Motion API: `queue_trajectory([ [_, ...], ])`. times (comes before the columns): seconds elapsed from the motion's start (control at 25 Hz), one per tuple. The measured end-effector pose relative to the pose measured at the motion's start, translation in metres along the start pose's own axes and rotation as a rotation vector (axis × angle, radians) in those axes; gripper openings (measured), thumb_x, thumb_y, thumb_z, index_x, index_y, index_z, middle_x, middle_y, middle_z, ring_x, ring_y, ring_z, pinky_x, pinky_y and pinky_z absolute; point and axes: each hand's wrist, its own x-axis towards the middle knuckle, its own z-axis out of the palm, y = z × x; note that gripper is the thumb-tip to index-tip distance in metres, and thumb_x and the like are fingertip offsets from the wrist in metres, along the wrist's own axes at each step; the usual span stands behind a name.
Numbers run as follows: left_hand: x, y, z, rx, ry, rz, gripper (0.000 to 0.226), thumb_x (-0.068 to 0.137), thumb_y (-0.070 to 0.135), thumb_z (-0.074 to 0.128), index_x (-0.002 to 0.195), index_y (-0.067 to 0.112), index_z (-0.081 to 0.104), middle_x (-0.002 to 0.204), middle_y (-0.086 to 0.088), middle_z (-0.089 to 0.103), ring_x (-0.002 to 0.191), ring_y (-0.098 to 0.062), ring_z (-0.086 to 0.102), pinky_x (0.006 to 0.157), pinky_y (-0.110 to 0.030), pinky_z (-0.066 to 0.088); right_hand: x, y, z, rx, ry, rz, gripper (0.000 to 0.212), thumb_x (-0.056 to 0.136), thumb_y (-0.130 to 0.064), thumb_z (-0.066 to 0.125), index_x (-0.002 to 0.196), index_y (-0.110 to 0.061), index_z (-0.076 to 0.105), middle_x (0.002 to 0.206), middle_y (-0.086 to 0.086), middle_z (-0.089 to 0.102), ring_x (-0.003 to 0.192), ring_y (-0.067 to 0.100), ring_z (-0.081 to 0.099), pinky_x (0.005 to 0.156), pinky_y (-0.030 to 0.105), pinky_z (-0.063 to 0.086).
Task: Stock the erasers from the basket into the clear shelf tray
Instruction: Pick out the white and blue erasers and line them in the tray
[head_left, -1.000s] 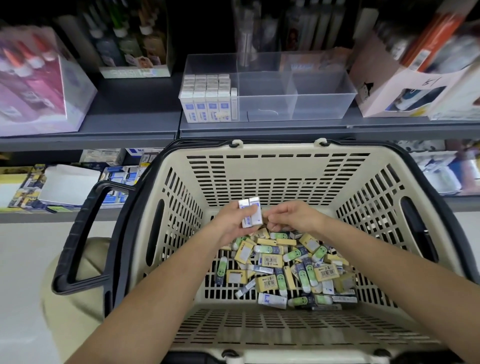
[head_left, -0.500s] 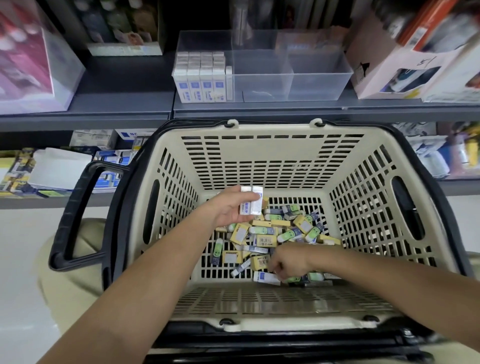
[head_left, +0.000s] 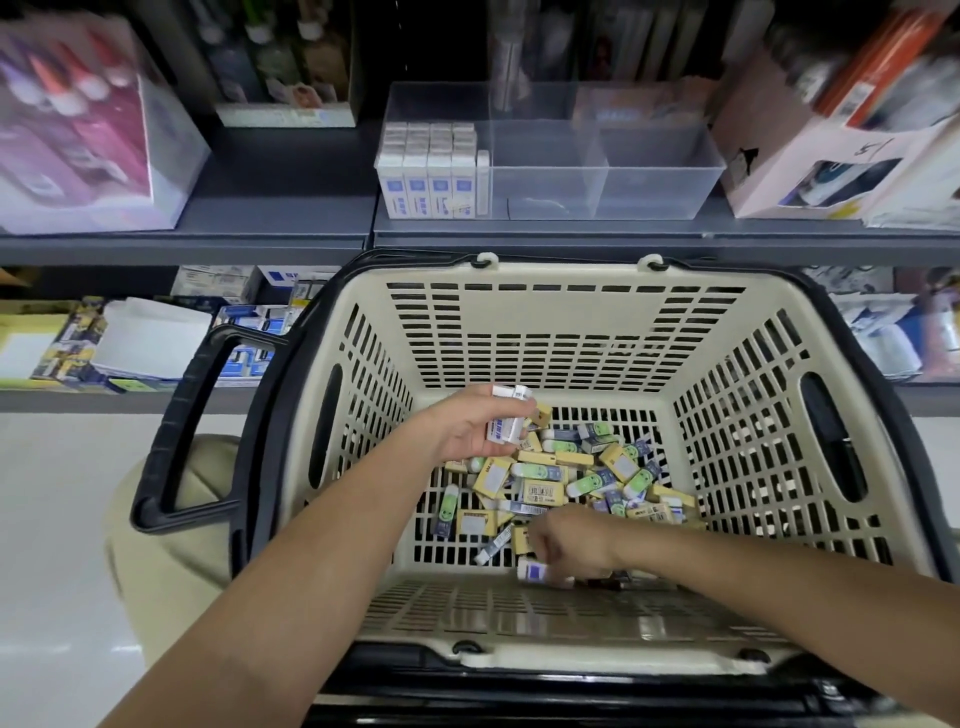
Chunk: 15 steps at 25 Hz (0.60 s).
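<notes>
A cream basket (head_left: 566, 338) with black handles holds a heap of loose erasers (head_left: 561, 480) in yellow, green and white-blue sleeves. My left hand (head_left: 470, 428) hovers above the heap and grips two white-blue erasers (head_left: 506, 415) upright. Low at the basket's near wall, my right hand (head_left: 569, 543) has its fingers curled round a white-blue eraser (head_left: 535, 571). On the shelf above stands the clear tray (head_left: 660, 182); its left compartment is packed with rows of white-blue erasers (head_left: 431, 166), the middle and right compartments hold none.
A grey shelf edge (head_left: 467, 241) runs just above the basket's far rim. A pink display box (head_left: 78, 140) stands left of the tray, a white carton (head_left: 821, 166) right of it. The lower shelf carries stationery packs (head_left: 130, 343).
My right hand left the left hand, dropped to the near end of the heap and closed on an eraser. The left hand stayed put with its two erasers.
</notes>
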Motion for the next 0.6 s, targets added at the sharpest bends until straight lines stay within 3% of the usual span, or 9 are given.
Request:
queue_trajectory([
  [0.12,-0.002,0.008,-0.001,0.051,0.024,0.016,0.034,0.087,0.012,0.063,0.118,0.002,0.057,0.103,-0.010,0.067,0.069,-0.013,0.055,0.061,-0.026,0.043,-0.008,0.007,-0.032,0.335,0.053,-0.036,0.025,0.086,-0.017,0.063,0.110,-0.017,0.056,0.081,-0.006,0.057,0.062,0.005,0.053,0.056,0.017,0.042],
  [0.2,-0.004,0.016,0.000,0.141,0.020,0.030,0.023,0.085,0.006,0.062,0.107,0.003,0.057,0.100,-0.015,0.064,0.073,-0.018,0.055,0.066,-0.030,0.041,-0.017,0.010,-0.058,0.523,0.156,-0.073,0.026,0.086,-0.014,0.063,0.108,-0.025,0.053,0.071,-0.006,0.058,0.053,0.001,0.055,0.047,0.015,0.041],
  [0.32,-0.013,0.034,0.006,0.302,0.019,0.139,0.011,0.085,0.009,0.066,0.088,0.011,0.056,0.074,-0.002,0.061,0.062,-0.012,0.055,0.059,-0.024,0.042,-0.029,0.011,-0.086,0.684,0.329,-0.143,0.042,0.085,-0.010,0.065,0.115,-0.034,0.049,0.060,-0.001,0.061,0.049,0.012,0.055,0.048,0.023,0.043],
  [0.44,-0.029,0.058,0.004,0.368,0.050,0.305,0.008,0.084,0.013,0.068,0.085,0.016,0.061,0.069,0.005,0.060,0.061,-0.008,0.055,0.058,-0.023,0.046,-0.041,0.010,-0.109,0.794,0.482,-0.201,0.036,0.084,-0.009,0.065,0.114,-0.026,0.054,0.061,0.001,0.065,0.054,0.022,0.056,0.053,0.032,0.044],
  [0.6,-0.049,0.090,-0.007,0.362,0.131,0.494,0.008,0.088,0.015,0.064,0.093,0.020,0.062,0.068,0.011,0.063,0.062,-0.003,0.057,0.058,-0.021,0.046,-0.055,0.000,-0.144,0.899,0.630,-0.252,0.026,0.080,-0.002,0.067,0.100,-0.009,0.052,0.069,0.003,0.069,0.056,0.009,0.064,0.052,0.020,0.050],
])
